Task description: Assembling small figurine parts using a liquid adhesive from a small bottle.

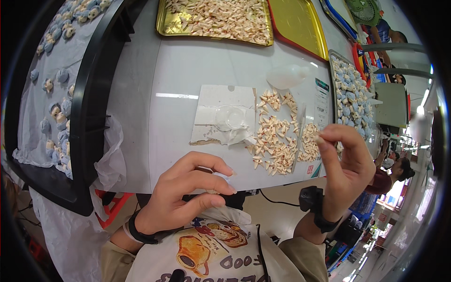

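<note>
**Small blue piece in left hand, batch part-way**

Left hand: thumb and fingers curled round a blue piece, held up at the near table edge, in front of the apron. Right hand: raised, thumb and index nearly meeting; can't tell if something tiny is pinched there.

Progress, judged from layout: held piece is in work, stage unclear. Left batch, spread in the black rack, shows cream patches and dark marks, likely further on. Right batch, packed in a metal tray, probably waits. Plenty of loose chips remain, plus a big heap in the gold tray, so much looks left to do.

Look: held piece is mostly covered by fingers; only a pale blue bit shows, finish can't be checked. Chips are cream, pointed, reddish at some edges.

Around: clear strip among the chips; card with clear cup just left of them; white bottle beyond; second gold tray beside the first.
</note>
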`<state>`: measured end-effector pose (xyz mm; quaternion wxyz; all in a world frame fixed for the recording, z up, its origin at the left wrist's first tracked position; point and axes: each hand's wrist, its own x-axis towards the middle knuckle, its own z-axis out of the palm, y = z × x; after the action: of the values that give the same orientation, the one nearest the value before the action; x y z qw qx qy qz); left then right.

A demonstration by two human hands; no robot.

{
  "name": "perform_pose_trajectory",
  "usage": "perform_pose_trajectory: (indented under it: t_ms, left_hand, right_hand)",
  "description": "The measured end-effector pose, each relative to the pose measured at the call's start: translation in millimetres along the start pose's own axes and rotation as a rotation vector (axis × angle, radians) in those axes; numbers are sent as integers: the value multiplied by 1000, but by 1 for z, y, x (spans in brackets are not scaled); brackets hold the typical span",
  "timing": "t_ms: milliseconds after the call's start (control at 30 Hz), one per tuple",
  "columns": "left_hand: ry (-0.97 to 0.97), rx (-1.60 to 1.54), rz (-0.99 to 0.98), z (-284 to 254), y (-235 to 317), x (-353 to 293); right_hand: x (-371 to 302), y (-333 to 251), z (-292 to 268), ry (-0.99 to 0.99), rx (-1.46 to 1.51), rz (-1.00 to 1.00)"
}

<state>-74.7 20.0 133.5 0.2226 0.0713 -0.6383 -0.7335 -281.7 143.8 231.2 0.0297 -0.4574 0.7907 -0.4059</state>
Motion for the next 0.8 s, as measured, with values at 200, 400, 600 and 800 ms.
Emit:
perform_pose_trajectory:
  t_ms: [200,400,600,800]
  left_hand:
    - [171,-242,-169,-4,-9,1]
    - [7,-119,-60,-15,-13,7]
    - [17,-121,-136,-15,-11,9]
    - [-1,-131,-127,-18,-12,8]
  right_hand:
    - [31,1,50,-242,58,27]
    - [40,0,75,-414,-182,-72]
    - [40,-8,80,-447,-255,-156]
    - [45,-8,81,-406,-357,-151]
